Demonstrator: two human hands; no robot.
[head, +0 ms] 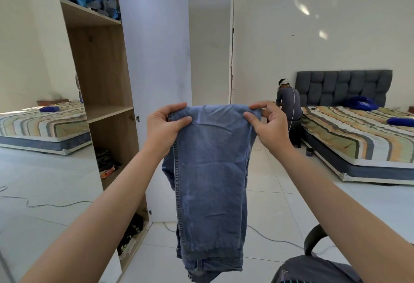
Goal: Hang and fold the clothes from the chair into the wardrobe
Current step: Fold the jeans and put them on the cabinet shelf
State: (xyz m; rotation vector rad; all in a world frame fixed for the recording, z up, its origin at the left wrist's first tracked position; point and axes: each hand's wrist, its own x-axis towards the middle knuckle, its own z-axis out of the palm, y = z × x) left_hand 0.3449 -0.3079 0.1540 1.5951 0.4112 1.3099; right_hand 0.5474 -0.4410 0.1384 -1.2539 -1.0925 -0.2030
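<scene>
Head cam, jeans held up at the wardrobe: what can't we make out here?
- Jeans: far side hidden by their own cloth; the lowest part is cut by the bottom edge. Left hand and right hand pinch the top corners.
- Chair: only an armrest and dark cloth show, cut by the bottom edge.
- Wardrobe: open door hides everything behind it; top shelf cut by the frame.
- Clothes on lower shelves: too dark to identify.

The jeans (210,170) hang at frame centre, held at their top edge between the left hand (165,125) and right hand (266,123). The open wardrobe (100,63) stands left, clothes on its top shelf. A bed (358,139) lies right; a chair (313,240), probably, sits lower right.
</scene>
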